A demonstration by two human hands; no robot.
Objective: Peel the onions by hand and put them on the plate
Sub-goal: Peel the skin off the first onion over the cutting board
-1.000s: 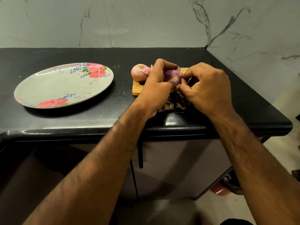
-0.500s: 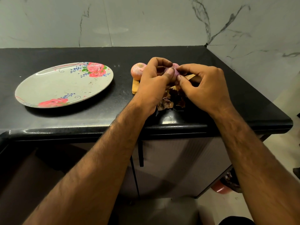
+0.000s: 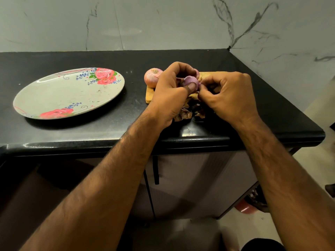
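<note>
Over the black counter (image 3: 90,134), the left hand (image 3: 168,93) is cupping the purple onion (image 3: 190,82), thumb pressing it, while the right hand (image 3: 226,96) is pinching its skin.

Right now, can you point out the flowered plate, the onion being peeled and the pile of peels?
flowered plate (image 3: 59,95): head view, bare pale centre.
onion being peeled (image 3: 190,81): head view, peeled purple side.
pile of peels (image 3: 182,115): head view, dry brown scraps.
</note>
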